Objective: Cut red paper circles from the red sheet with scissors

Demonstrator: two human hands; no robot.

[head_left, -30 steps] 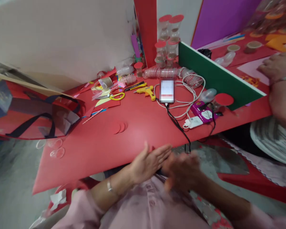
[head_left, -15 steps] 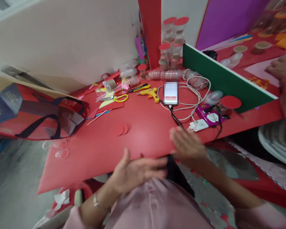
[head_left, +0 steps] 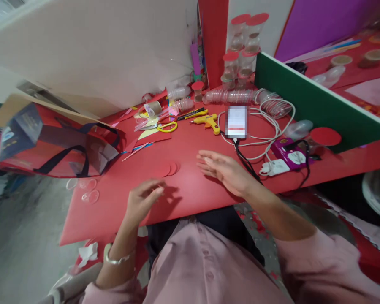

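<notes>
Over the red table (head_left: 114, 211) my left hand (head_left: 144, 198) hovers with loosely bent fingers apart, holding nothing; its shadow falls on the tabletop. Just beyond it lie a few overlapping red discs (head_left: 165, 170). My right hand (head_left: 223, 169) is stretched out to the right of the discs, fingers extended, palm turned inward, nothing in it. Past my right hand are a phone (head_left: 237, 121) with a blurred screen and a yellow glue gun (head_left: 210, 122). Yellow-handled scissors (head_left: 167, 126) lie farther left, beside coloured paper and a striped straw (head_left: 135, 152).
Stacked clear cups (head_left: 229, 96) and red-topped cup pieces (head_left: 231, 63) stand at the back. White cable (head_left: 274, 122), a purple box (head_left: 289, 154) and a green divider (head_left: 313, 101) occupy the right. A red bag (head_left: 63, 147) and clear lids (head_left: 90, 196) are at the left.
Both hands have moved from near the table's front edge over the tabletop, the left one leftward and forward, the right one leftward and forward. The view has shifted slightly; the co-worker's arm has left it.
</notes>
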